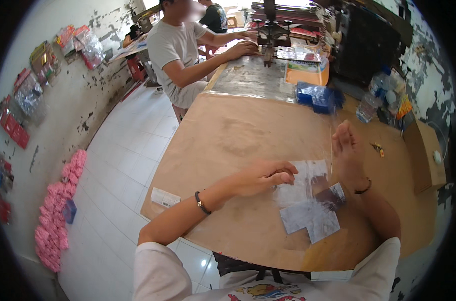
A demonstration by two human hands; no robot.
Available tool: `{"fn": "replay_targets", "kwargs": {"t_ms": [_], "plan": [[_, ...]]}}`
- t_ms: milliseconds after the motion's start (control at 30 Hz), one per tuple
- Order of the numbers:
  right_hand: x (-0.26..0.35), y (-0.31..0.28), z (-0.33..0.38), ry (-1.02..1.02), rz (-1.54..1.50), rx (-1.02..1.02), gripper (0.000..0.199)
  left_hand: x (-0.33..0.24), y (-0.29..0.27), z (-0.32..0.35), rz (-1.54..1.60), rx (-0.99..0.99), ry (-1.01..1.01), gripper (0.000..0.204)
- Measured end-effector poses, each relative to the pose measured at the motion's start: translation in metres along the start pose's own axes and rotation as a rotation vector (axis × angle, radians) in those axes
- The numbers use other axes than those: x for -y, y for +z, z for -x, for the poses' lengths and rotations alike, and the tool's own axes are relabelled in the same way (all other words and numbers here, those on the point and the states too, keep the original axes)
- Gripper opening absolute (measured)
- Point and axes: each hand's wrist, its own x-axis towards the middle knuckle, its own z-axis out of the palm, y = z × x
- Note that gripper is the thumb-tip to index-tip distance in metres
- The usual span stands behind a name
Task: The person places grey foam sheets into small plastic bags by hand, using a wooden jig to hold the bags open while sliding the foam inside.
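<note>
Several clear plastic sheets or sleeves (pixel 309 218) lie loosely overlapped on the brown-covered table, some with a greyish sheen. Beside them is a darker shiny piece (pixel 331 195). My left hand (pixel 268 177) hovers at the upper left edge of these sheets, its fingers stretched forward and the thumb apart, with nothing visible in it. To the right, my right hand (pixel 347 150) is raised, fingers bent and blurred by motion. Whether it holds anything is hidden. A dark bracelet circles each wrist.
A blue plastic stack (pixel 318 97) and clear bottles (pixel 371 103) stand at the far right. A small yellow-and-black tool (pixel 378 149) lies near a cardboard box (pixel 424 153). A white label (pixel 165 197) is at the left edge. Another person (pixel 180 52) works at a press (pixel 272 35).
</note>
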Motion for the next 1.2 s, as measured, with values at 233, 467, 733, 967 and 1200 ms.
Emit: {"fn": "replay_targets", "kwargs": {"t_ms": [233,467,733,967,1200], "plan": [[0.071,0.065,-0.037,-0.149,1.001,0.829,0.031,0.031,-0.037,0.004,0.928,0.189,0.101,0.069],[-0.028,0.111,-0.09,-0.01,0.945,0.873,0.04,0.015,-0.12,0.043,-0.172,-0.208,-0.252,0.03],[-0.086,0.113,-0.092,0.007,0.638,0.66,0.028,0.016,-0.142,0.062,-0.187,-0.417,-0.588,0.023],[-0.085,0.108,-0.1,0.088,0.577,0.612,0.028,0.025,-0.149,0.063,-0.127,-0.412,-0.499,0.029],[-0.087,0.107,-0.105,0.151,0.445,0.622,0.025,0.032,-0.155,0.071,-0.001,-0.389,-0.44,0.027]]}}
